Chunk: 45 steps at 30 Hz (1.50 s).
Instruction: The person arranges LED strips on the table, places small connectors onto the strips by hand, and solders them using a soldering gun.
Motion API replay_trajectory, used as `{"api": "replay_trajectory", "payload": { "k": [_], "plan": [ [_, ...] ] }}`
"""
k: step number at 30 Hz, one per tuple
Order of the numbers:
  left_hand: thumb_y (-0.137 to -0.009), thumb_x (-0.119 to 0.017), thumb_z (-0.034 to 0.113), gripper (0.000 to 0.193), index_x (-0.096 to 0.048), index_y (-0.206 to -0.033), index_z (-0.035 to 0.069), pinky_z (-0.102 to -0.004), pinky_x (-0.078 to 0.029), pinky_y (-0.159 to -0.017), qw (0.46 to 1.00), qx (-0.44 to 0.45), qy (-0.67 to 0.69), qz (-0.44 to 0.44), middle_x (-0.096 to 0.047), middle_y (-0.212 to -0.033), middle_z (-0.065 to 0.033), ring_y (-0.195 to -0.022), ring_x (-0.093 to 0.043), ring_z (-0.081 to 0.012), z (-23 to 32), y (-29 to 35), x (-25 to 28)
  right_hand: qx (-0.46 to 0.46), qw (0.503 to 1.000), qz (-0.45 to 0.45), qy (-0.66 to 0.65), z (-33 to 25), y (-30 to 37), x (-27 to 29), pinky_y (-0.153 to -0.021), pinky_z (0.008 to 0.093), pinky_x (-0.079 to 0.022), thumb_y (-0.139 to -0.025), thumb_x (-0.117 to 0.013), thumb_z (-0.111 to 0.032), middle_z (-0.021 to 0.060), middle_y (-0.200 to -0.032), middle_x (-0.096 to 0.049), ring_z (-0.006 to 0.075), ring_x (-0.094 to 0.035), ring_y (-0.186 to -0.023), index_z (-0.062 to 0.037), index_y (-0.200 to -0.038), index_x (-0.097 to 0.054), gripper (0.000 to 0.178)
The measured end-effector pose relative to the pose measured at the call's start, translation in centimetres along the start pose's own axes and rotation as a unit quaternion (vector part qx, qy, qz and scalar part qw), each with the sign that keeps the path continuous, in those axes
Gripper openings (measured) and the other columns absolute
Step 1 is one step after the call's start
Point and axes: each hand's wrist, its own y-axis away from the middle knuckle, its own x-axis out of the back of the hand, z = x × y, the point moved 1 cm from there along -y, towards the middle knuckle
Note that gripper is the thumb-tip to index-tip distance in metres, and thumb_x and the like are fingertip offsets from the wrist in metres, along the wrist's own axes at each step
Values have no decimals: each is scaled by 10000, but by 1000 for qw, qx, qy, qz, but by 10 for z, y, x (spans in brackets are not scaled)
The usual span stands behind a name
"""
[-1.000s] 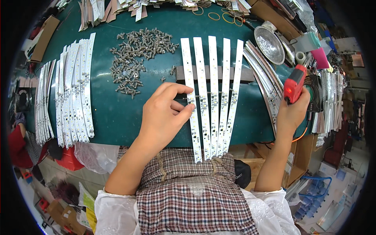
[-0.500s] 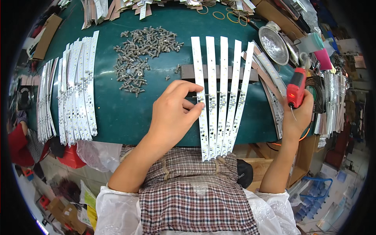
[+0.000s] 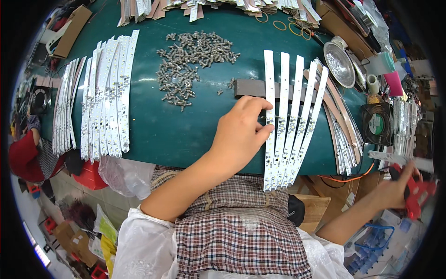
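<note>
Five white LED strips (image 3: 292,125) fan out over the table's near edge, their far parts crossing a dark bar (image 3: 251,88). My left hand (image 3: 239,132) is at the leftmost strip, thumb and forefinger curled against its edge. A tiny dark piece shows between those fingertips, too small to name. Thin dark leads stick out between the strips. Off to the right, beyond the table, my right hand (image 3: 395,190) grips a red soldering gun (image 3: 416,197), blurred by motion.
A pile of small metal parts (image 3: 190,63) lies left of the bar. Stacks of LED strips (image 3: 107,97) occupy the left, with more strips (image 3: 341,125) at right. A metal dish (image 3: 339,64) and a black fan (image 3: 375,123) stand at far right.
My right hand has swung outward and down to the right with the soldering gun, away from the strips. The view has turned, and my left hand stays at the leftmost strip.
</note>
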Motion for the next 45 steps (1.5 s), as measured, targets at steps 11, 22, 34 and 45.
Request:
{"api": "replay_trajectory", "payload": {
  "k": [11,22,34,45],
  "plan": [
    [-765,-718,128,102,-655,-844,116,-320,-475,-593,906,-96,-357,205,-602,-813,-17,-634,-604,-186,-23,-54,67,-303,931,-63,-195,-25,33,20,-817,372,-533,-860,-635,17,99,-1179,-599,155,-592,-1011,20,-1272,-507,432],
    [-771,-715,132,107,-668,-865,112,-312,-481,-633,907,-118,-353,198,-606,-822,-32,-684,-617,-170,-26,-68,75,-296,934,-149,-135,-94,77,-22,-853,305,-493,-771,-621,110,84,-1176,-539,169,-592,-931,18,-1333,-429,601],
    [-867,-653,69,203,-659,-1043,-33,-253,-576,-709,895,178,398,-98,-689,-936,-131,-802,-683,-163,25,-5,37,-477,753,-416,-181,-117,118,-68,-539,213,-475,-682,-758,88,68,-823,-610,99,-605,-621,27,-1076,-520,464],
    [-828,-688,46,241,-586,-1041,-1,-264,-568,-720,865,195,440,-144,-669,-936,-101,-827,-668,-153,24,4,18,-466,732,-469,-165,-120,132,-69,-513,184,-411,-717,-778,20,43,-679,-635,54,-558,-576,18,-1026,-527,398]
  ]
}}
